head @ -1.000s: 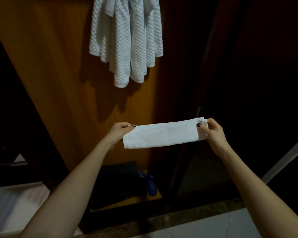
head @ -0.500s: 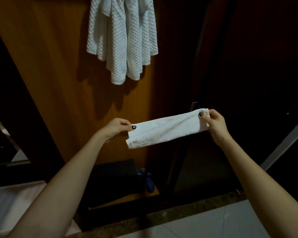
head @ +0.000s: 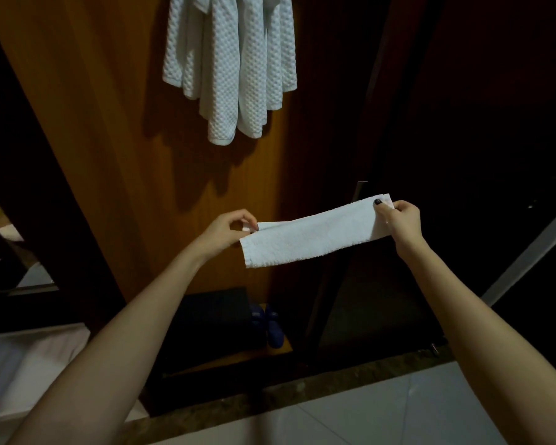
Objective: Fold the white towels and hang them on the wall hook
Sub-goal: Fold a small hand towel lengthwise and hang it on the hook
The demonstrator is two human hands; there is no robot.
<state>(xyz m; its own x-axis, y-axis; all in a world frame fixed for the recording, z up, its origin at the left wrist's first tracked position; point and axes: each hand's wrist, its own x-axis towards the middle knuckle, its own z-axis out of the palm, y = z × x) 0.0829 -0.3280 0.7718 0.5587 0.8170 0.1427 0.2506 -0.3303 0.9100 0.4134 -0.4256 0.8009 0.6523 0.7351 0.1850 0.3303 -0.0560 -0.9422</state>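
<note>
A small white towel (head: pixel 315 234), folded into a long narrow strip, is stretched in the air between my hands, its right end higher than its left. My left hand (head: pixel 227 231) pinches its upper left corner. My right hand (head: pixel 400 220) pinches its right end between thumb and fingers. Above, several white waffle-weave towels (head: pixel 230 65) hang in a bunch against the wooden wall panel (head: pixel 109 123); the hook itself is out of view at the top.
A dark doorway (head: pixel 463 123) opens to the right of the panel. Below the panel sit a black box (head: pixel 212 322) and blue slippers (head: pixel 268 322) on a low shelf. White bedding (head: pixel 20 367) lies at lower left, pale floor tiles (head: pixel 366 412) at the bottom.
The strip went from level to tilted, its right end lifted by my right hand. My left hand shifted its pinch at the left corner. The view drifted slightly.
</note>
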